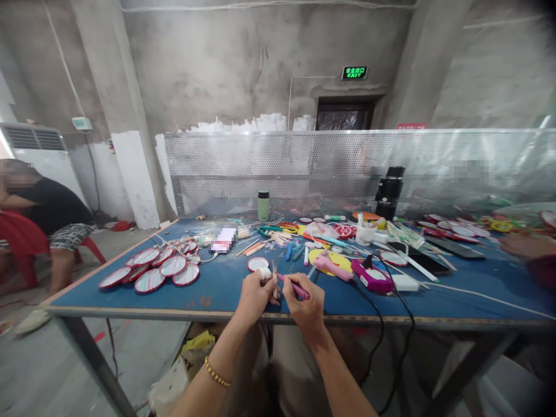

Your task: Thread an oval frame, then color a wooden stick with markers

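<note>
My left hand [255, 294] is closed over the near edge of the blue table [143, 298], pinching a thin wooden stick [274, 278] that stands upright, with a small white piece at its fingertips. My right hand [306, 299] is closed round a pink pen-like tool [295, 288], whose tip points left towards the stick. Just beyond my hands lies a round red-rimmed disc [258, 264]. A gold bracelet [216, 373] is on my left wrist.
Several red-rimmed round discs [152, 269] lie at the left of the table. A pink glue gun [332, 267], a magenta device [372, 277] with black cables, a green flask [263, 205] and scattered sticks fill the middle. A perforated metal screen [304, 168] backs the table. A person [47, 220] sits at the left.
</note>
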`<action>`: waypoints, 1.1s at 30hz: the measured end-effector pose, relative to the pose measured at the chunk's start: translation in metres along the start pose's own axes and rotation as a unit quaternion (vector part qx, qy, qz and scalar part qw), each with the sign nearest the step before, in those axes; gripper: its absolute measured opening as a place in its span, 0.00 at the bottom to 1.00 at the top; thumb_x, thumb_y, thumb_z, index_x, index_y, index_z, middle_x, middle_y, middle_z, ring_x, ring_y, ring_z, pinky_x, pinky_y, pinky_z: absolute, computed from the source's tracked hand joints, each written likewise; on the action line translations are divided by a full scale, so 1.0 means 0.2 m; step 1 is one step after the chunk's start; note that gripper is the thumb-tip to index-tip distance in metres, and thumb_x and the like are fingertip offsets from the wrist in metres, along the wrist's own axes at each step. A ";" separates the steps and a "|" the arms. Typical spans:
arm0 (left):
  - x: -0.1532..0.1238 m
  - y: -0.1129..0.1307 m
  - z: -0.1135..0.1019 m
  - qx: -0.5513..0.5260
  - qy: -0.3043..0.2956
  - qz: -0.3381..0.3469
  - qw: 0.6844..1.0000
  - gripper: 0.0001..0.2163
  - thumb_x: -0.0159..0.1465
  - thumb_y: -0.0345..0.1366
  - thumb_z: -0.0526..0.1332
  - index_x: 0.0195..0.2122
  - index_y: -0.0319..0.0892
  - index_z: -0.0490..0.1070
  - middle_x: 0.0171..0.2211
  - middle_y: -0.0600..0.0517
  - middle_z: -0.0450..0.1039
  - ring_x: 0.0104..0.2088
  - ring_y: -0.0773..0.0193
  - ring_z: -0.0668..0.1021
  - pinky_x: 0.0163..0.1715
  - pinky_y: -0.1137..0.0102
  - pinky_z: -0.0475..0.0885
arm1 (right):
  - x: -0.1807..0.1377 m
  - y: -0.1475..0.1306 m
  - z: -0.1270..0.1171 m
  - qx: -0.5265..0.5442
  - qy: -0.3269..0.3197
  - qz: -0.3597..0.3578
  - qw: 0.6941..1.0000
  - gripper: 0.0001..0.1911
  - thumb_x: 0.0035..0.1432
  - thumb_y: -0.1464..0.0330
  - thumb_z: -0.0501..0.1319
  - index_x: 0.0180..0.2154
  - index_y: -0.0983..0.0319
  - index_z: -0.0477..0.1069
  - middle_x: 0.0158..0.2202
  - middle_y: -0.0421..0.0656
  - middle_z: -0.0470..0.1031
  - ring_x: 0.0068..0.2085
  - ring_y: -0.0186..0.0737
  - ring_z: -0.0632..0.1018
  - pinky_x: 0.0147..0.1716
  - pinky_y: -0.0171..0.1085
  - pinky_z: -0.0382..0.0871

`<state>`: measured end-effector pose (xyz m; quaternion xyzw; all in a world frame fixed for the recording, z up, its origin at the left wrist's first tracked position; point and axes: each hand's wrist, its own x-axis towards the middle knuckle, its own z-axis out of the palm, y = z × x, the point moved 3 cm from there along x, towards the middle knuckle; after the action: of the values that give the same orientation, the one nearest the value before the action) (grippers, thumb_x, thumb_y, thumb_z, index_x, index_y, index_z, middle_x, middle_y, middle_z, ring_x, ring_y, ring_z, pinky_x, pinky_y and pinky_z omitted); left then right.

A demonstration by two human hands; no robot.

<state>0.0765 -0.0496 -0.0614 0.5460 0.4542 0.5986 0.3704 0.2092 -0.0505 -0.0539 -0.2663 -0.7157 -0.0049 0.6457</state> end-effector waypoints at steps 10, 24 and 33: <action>0.00 -0.01 0.00 -0.003 -0.005 -0.001 1.000 0.07 0.54 0.39 0.62 0.24 0.41 0.69 0.17 0.56 0.71 0.15 0.67 0.73 0.17 0.75 0.67 | -0.01 0.00 -0.01 -0.016 0.015 0.009 1.000 0.10 0.63 0.69 0.58 0.29 0.61 0.71 0.23 0.39 0.75 0.23 0.32 0.74 0.27 0.30 0.69; 0.01 -0.01 0.00 0.004 -0.005 0.007 1.000 0.07 0.55 0.37 0.62 0.24 0.41 0.69 0.16 0.56 0.71 0.15 0.67 0.73 0.17 0.75 0.66 | -0.01 0.01 0.00 -0.007 0.013 0.015 1.000 0.09 0.63 0.70 0.58 0.29 0.61 0.72 0.23 0.38 0.75 0.23 0.31 0.74 0.27 0.30 0.68; 0.00 -0.01 0.00 -0.002 -0.004 0.002 1.000 0.09 0.55 0.39 0.63 0.23 0.41 0.68 0.16 0.56 0.71 0.15 0.67 0.73 0.17 0.74 0.67 | -0.01 0.01 -0.01 -0.011 0.019 0.014 1.000 0.09 0.63 0.69 0.58 0.30 0.61 0.72 0.24 0.39 0.76 0.24 0.32 0.75 0.27 0.31 0.69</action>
<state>0.0767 -0.0483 -0.0632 0.5488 0.4507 0.5977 0.3720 0.2114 -0.0503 -0.0562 -0.2829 -0.6997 -0.0091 0.6560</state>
